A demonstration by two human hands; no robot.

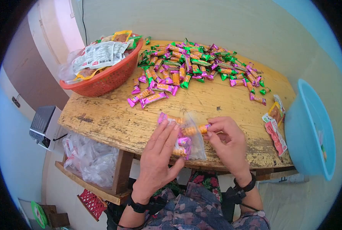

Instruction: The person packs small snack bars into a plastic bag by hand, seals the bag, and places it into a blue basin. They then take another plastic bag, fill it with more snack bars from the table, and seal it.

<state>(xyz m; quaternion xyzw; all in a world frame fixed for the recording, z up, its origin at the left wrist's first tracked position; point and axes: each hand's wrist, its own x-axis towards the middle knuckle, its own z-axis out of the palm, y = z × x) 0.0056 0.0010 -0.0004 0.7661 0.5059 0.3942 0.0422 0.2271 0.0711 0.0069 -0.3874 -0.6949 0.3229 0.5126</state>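
A clear plastic bag [197,147] lies near the table's front edge with several purple-and-orange wrapped snacks [184,142] in it. My left hand [160,155] rests on the bag's left side, fingers stretched out flat over it. Between the thumb and fingers of my right hand [228,140] is the purple end of another wrapped snack bar [194,130]. Its other end reaches into the bag's opening on the right. Farther back spreads a large loose pile of wrapped snack bars [188,63] in purple, orange and green.
An orange basket [105,82] full of packets stands at the table's back left. On the right are a blue tub [303,126] and some flat packets [275,134]. An open drawer [119,172] at lower left holds plastic bags [92,157]. The worn wooden table [105,119] has a curved edge.
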